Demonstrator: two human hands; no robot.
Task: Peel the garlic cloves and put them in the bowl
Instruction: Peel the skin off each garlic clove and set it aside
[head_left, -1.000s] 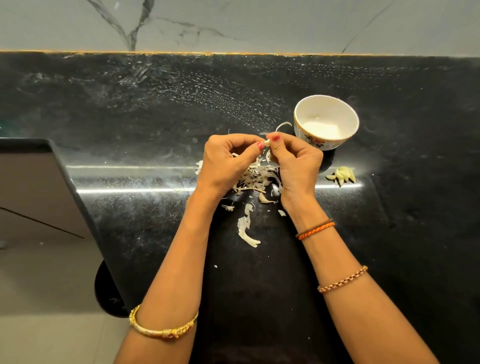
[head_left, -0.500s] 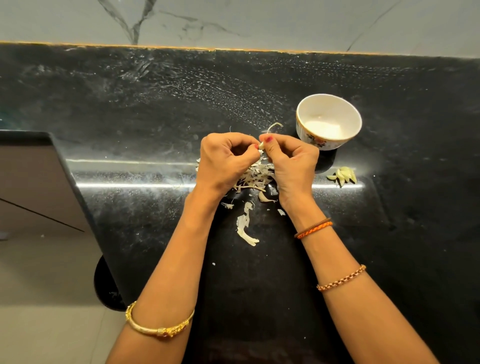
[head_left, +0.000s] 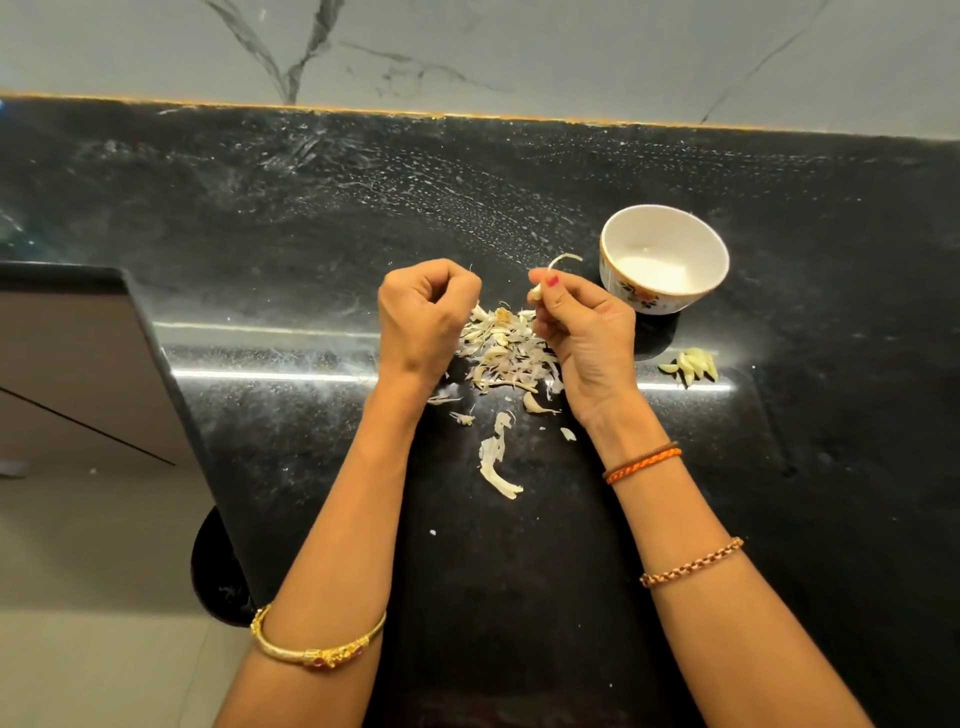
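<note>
Garlic clove (head_left: 536, 292) pinched at fingertips of right hand (head_left: 584, 338), strip of skin curling up off it, just left of bowl (head_left: 664, 258). Left hand (head_left: 423, 319) apart from it, fingers clenched; whether they grip anything, cannot tell. Heap of peels (head_left: 506, 351) on black tabletop (head_left: 260, 218) between hands. Small pile of peeled cloves (head_left: 693, 365) lies near bowl, outside it.

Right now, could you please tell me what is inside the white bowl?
The white bowl looks empty: only its bare white floor shows. The near inner wall is hidden by the rim. The peeled cloves lie beside it on the counter.
</note>
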